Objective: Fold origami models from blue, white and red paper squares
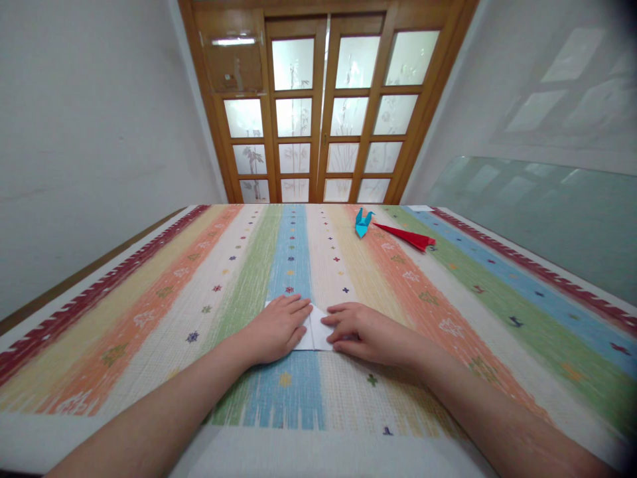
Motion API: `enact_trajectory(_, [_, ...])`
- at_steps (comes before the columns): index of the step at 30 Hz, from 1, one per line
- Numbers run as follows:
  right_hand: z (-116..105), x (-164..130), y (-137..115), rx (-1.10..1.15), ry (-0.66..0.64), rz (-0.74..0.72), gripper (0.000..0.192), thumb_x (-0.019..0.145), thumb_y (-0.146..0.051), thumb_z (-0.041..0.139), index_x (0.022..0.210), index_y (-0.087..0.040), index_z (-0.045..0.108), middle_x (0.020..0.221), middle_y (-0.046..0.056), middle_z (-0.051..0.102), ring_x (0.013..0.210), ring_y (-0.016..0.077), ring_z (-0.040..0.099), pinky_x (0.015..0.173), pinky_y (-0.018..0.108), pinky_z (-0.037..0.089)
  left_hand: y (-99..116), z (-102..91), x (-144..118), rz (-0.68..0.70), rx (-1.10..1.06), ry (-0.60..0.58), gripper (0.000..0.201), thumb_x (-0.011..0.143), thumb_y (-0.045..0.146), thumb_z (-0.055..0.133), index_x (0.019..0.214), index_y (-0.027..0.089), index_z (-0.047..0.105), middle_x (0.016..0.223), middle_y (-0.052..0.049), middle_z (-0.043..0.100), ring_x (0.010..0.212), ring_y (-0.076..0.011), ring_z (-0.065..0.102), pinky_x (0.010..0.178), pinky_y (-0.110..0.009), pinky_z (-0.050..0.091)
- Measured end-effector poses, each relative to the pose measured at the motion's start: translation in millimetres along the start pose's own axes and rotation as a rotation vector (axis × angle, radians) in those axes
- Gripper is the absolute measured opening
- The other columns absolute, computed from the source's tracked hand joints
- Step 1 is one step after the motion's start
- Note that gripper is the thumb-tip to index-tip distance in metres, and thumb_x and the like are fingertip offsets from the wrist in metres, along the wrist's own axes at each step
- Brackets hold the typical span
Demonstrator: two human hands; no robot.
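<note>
A small white folded paper (314, 330) lies on the striped tablecloth (423, 318) near the front middle. My left hand (277, 328) lies flat on its left part, fingers together and pointing right. My right hand (359, 330) presses on its right part with the fingertips, fingers pointing left. Most of the paper is hidden under both hands; only a narrow middle strip with a crease shows.
A blue folded paper crane (363, 222) and a red folded paper cone (407, 236) sit at the far right middle of the table. A wooden glazed door (318, 106) stands behind the table. A glass panel (537, 212) leans at the right.
</note>
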State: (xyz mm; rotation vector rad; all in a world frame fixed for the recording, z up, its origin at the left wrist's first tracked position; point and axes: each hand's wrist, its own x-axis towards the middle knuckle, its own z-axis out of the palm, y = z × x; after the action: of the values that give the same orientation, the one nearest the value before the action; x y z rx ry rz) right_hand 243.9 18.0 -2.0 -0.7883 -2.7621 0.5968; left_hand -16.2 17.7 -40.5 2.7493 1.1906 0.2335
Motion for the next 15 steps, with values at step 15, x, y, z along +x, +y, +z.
enact_trajectory(15, [-2.2,-3.2,-0.6,0.026,0.03,0.097,0.011,0.088,-0.019,0.066,0.095,-0.02,0.075,0.128,0.012,0.069,0.121,0.0275,0.062,0.103,0.043,0.046,6.0,-1.5,-0.7,-0.03,-0.003,0.007,0.075,0.09,0.062,0.055,0.149,0.017,0.043,0.157,-0.016,0.041,0.147,-0.0341,0.033,0.119,-0.05,0.026])
